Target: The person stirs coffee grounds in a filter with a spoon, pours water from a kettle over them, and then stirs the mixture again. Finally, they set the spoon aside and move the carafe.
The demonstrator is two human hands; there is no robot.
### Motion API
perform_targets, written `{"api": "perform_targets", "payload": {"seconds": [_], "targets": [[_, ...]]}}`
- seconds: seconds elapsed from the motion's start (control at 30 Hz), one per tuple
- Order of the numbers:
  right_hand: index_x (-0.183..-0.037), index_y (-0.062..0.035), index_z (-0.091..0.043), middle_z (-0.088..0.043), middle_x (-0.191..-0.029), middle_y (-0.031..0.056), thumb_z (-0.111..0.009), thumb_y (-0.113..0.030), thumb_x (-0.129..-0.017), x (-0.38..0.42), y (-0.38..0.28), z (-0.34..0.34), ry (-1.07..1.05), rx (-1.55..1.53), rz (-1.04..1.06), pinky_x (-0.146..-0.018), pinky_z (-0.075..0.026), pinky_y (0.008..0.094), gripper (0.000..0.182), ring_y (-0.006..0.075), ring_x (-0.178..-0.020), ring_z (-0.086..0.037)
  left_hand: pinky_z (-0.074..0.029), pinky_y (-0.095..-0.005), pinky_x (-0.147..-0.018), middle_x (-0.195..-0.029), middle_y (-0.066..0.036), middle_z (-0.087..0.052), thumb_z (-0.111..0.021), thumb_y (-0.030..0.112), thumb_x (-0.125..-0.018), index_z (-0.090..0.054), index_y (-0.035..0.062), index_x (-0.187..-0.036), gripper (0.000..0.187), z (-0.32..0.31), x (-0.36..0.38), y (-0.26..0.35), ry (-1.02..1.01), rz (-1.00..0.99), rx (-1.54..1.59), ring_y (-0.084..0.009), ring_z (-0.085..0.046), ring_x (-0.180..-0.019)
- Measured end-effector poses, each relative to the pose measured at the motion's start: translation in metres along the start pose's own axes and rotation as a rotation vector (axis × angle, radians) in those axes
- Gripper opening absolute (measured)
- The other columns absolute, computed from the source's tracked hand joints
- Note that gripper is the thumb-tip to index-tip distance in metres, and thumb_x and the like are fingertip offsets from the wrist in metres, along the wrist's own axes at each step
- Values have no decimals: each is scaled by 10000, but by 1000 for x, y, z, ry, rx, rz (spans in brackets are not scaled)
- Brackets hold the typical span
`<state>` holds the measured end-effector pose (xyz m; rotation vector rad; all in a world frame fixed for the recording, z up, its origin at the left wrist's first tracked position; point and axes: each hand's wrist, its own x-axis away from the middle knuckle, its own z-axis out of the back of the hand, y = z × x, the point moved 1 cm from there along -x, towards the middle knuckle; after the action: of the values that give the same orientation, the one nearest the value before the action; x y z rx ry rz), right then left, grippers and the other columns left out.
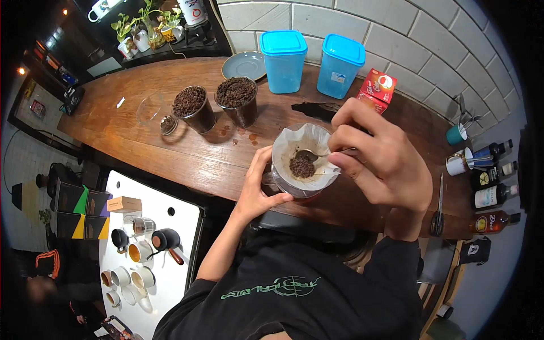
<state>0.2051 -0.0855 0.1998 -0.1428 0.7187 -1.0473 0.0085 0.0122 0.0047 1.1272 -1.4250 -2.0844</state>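
A paper filter (288,148) with dark coffee grounds (302,166) at its bottom sits in a clear vessel near the counter's front edge. My left hand (258,190) is wrapped round the vessel's left side. Above the filter's right rim, my right hand (377,156) pinches the handle of a metal spoon (307,154), whose bowl is inside the filter by the grounds. Two plastic cups, one at the left (195,110) and one nearer (238,102), are full of dark grounds. A small glass bowl (168,125) beside them holds some more.
Two blue containers (283,62) (341,65), a grey plate (243,66) and a red box (377,88) stand at the back. Scissors (437,212) and bottles (490,222) are at the right. A white table (164,198) with several cups and a seated person are at lower left.
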Motion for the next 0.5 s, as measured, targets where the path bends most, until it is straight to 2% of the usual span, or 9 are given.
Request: {"api": "perform_targets", "payload": {"seconds": [0.1,0.27,0.5], "targets": [[-889,3,-589,-501,-920,133,-682,-49,-834,0,-1,6,71,-11,40,-687,-466,360,120,288,-765,-547,-386,-440,-1082,-1366,-178,-473,-846,509,-664,-447,24,-1399,967,1,2,-4,-2,3,-12,-335,-484,-1279],[-878,10,-590,-501,-914,125,-696,-45,-824,3,6,0,-37,-85,32,-695,-458,355,131,278,-779,-539,-385,-436,-1080,-1368,-170,-472,-844,502,-669,-438,29,-1402,961,0,1,-2,-3,10,23,-326,-485,-1273],[-886,12,-592,-494,-905,120,-692,-14,-819,0,5,3,12,-11,10,-691,-453,356,123,281,-777,-539,-386,-431,-1079,-1367,-171,-471,-843,496,-672,-439,28,-1401,956,0,2,-5,-2,0,20,-323,-486,-1271]]}}
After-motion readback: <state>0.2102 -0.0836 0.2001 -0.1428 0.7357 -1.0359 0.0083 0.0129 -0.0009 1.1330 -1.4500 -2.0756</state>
